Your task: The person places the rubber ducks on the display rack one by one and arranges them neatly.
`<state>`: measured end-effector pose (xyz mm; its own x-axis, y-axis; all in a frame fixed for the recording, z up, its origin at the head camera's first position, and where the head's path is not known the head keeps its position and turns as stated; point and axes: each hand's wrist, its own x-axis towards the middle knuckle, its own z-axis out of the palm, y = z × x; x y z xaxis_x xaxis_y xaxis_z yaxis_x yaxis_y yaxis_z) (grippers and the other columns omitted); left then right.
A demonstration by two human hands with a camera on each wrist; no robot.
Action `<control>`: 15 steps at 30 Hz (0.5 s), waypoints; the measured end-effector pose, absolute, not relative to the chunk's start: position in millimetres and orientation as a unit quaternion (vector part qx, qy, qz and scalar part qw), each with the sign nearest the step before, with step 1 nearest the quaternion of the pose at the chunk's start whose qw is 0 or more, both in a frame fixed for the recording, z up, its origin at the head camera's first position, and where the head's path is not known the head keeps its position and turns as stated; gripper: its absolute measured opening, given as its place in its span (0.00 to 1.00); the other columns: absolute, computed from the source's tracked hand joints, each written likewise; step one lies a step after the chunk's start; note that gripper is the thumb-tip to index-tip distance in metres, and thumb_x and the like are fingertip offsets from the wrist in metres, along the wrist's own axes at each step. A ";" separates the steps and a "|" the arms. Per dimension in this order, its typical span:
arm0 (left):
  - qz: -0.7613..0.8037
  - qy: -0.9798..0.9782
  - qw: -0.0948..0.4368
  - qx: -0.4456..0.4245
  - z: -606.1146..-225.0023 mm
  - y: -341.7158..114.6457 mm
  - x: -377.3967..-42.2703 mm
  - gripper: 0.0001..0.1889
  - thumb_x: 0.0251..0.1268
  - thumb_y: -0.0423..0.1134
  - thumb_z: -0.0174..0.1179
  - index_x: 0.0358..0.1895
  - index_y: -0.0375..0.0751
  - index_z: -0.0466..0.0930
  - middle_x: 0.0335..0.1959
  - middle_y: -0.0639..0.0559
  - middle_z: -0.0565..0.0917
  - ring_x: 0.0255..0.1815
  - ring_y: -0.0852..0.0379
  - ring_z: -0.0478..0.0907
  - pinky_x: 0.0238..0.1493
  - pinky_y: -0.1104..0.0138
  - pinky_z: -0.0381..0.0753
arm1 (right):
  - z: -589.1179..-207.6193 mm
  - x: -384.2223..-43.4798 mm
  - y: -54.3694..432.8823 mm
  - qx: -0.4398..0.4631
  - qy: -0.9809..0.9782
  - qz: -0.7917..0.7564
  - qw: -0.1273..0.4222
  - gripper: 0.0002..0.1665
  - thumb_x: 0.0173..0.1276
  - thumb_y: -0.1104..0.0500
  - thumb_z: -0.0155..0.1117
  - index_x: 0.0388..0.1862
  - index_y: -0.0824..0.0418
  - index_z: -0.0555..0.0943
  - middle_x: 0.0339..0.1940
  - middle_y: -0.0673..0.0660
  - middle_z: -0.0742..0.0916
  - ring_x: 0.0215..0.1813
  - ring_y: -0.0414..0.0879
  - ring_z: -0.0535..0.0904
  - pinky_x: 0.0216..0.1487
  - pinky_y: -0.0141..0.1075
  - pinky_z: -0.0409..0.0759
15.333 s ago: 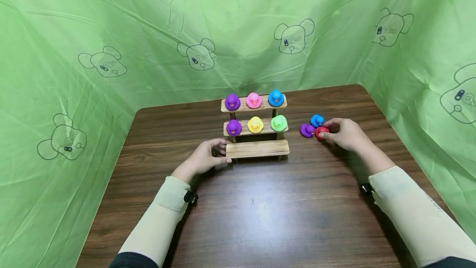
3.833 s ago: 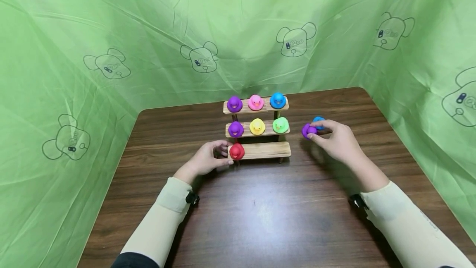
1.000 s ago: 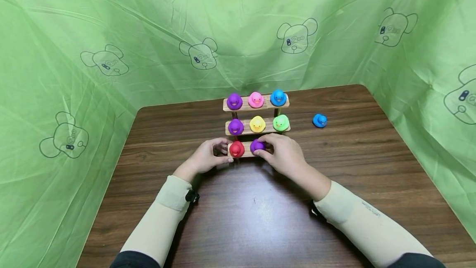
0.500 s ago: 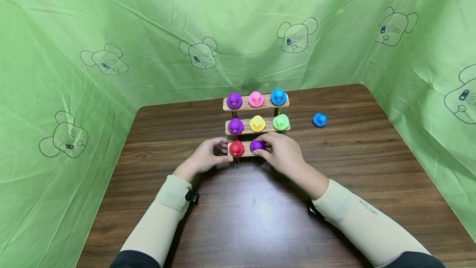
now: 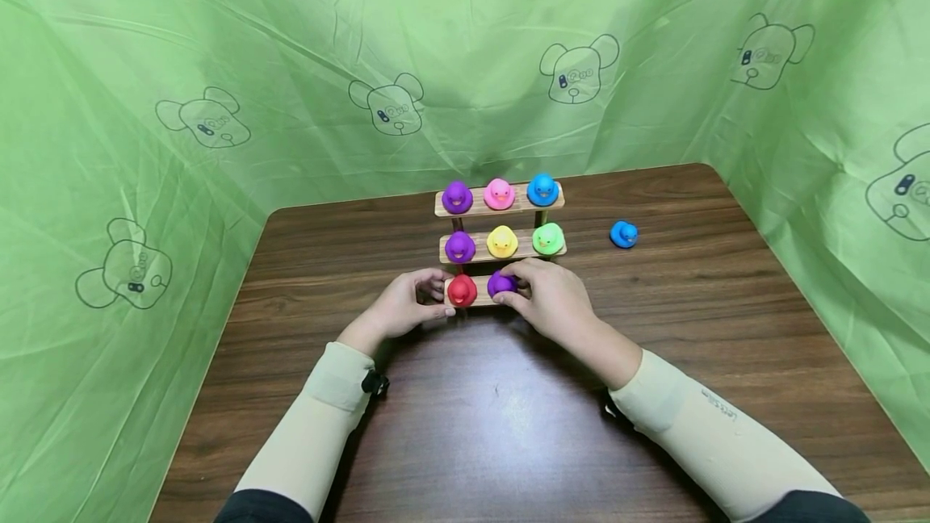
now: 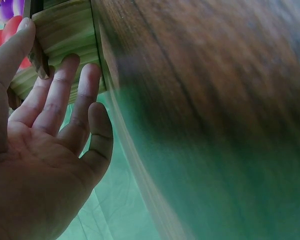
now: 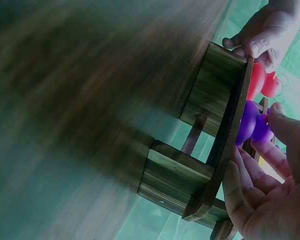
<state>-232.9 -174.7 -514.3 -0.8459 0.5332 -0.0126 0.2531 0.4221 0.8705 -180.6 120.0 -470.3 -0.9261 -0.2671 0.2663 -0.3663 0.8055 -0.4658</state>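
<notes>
In the head view a three-tier wooden stand [image 5: 482, 295] stands on the table. My left hand [image 5: 398, 307] holds the left end of its lowest tier, thumb at the front edge and fingers at the side. A red rubber duck [image 5: 462, 290] sits on that tier close to the hand. With thumb and fingertips my right hand [image 5: 555, 297] pinches a purple rubber duck [image 5: 500, 284] on the same tier, right of the red one. The right wrist view shows this purple duck [image 7: 250, 122] down on the board. The tier's right part is hidden behind the right hand.
On the middle tier sit a purple duck [image 5: 460, 248], a yellow duck [image 5: 502, 242] and a green duck [image 5: 548, 239]. The top tier bears purple, pink [image 5: 499, 194] and blue ducks. A blue duck [image 5: 623, 234] lies on the table to the right. Green cloth [image 5: 465, 39] surrounds the table.
Across the earlier frames, the red duck and then the purple duck came from the right of the table to the lowest tier. Over the last second both hands stay nearly still.
</notes>
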 end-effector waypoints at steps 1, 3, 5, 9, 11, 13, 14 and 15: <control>0.480 0.832 0.146 0.236 -514.0 -174.5 -232.8 0.27 0.58 0.35 0.80 0.61 0.40 0.82 0.48 0.47 0.88 0.50 0.44 0.86 0.56 0.49 0.85 | -470.2 -180.4 120.2 0.167 -0.945 0.264 0.094 0.21 0.63 0.40 0.79 0.51 0.45 0.89 0.48 0.44 0.90 0.45 0.44 0.86 0.39 0.45 0.84; 0.477 0.834 0.146 0.236 -513.1 -174.5 -232.5 0.27 0.58 0.35 0.80 0.61 0.41 0.82 0.48 0.48 0.88 0.50 0.46 0.86 0.56 0.51 0.85 | -469.9 -179.9 120.6 0.168 -0.944 0.268 0.094 0.22 0.63 0.40 0.79 0.52 0.46 0.89 0.48 0.45 0.90 0.45 0.44 0.86 0.40 0.45 0.84; 0.476 0.834 0.146 0.237 -512.3 -174.5 -232.1 0.27 0.58 0.36 0.80 0.61 0.40 0.82 0.48 0.49 0.88 0.49 0.47 0.86 0.55 0.52 0.85 | -469.3 -178.9 121.5 0.168 -0.942 0.273 0.096 0.23 0.63 0.41 0.80 0.53 0.48 0.88 0.48 0.46 0.90 0.44 0.44 0.86 0.40 0.45 0.84; 0.473 0.836 0.144 0.237 -511.9 -174.8 -231.9 0.27 0.58 0.36 0.80 0.61 0.40 0.82 0.48 0.49 0.88 0.49 0.47 0.86 0.55 0.52 0.85 | -467.9 -176.2 124.8 0.163 -0.941 0.279 0.098 0.24 0.63 0.41 0.80 0.54 0.49 0.88 0.45 0.48 0.90 0.42 0.45 0.86 0.38 0.45 0.83; 0.470 0.838 0.145 0.237 -512.1 -174.8 -232.3 0.27 0.58 0.36 0.80 0.61 0.41 0.82 0.48 0.50 0.88 0.49 0.48 0.86 0.55 0.53 0.85 | -467.0 -174.5 127.0 0.161 -0.941 0.282 0.098 0.25 0.62 0.40 0.80 0.54 0.49 0.88 0.43 0.48 0.90 0.41 0.45 0.86 0.37 0.45 0.83; 0.467 0.839 0.145 0.237 -512.3 -174.7 -232.7 0.27 0.58 0.36 0.80 0.61 0.41 0.82 0.48 0.51 0.88 0.49 0.48 0.86 0.55 0.53 0.85 | -465.8 -172.9 129.7 0.161 -0.939 0.288 0.100 0.25 0.62 0.40 0.81 0.54 0.50 0.88 0.42 0.48 0.90 0.41 0.46 0.87 0.37 0.46 0.83; 0.466 0.840 0.144 0.238 -512.0 -174.6 -232.7 0.27 0.58 0.37 0.80 0.61 0.41 0.82 0.48 0.51 0.88 0.49 0.48 0.86 0.55 0.54 0.85 | -465.0 -172.1 131.2 0.162 -0.938 0.291 0.101 0.25 0.62 0.41 0.81 0.54 0.50 0.88 0.43 0.48 0.90 0.42 0.46 0.87 0.38 0.46 0.84; 0.465 0.840 0.144 0.239 -511.8 -174.5 -232.6 0.27 0.58 0.37 0.80 0.61 0.41 0.82 0.48 0.51 0.88 0.49 0.48 0.86 0.55 0.54 0.85 | -463.9 -171.1 132.6 0.164 -0.936 0.295 0.103 0.25 0.62 0.41 0.81 0.54 0.50 0.88 0.44 0.48 0.91 0.42 0.46 0.88 0.38 0.46 0.84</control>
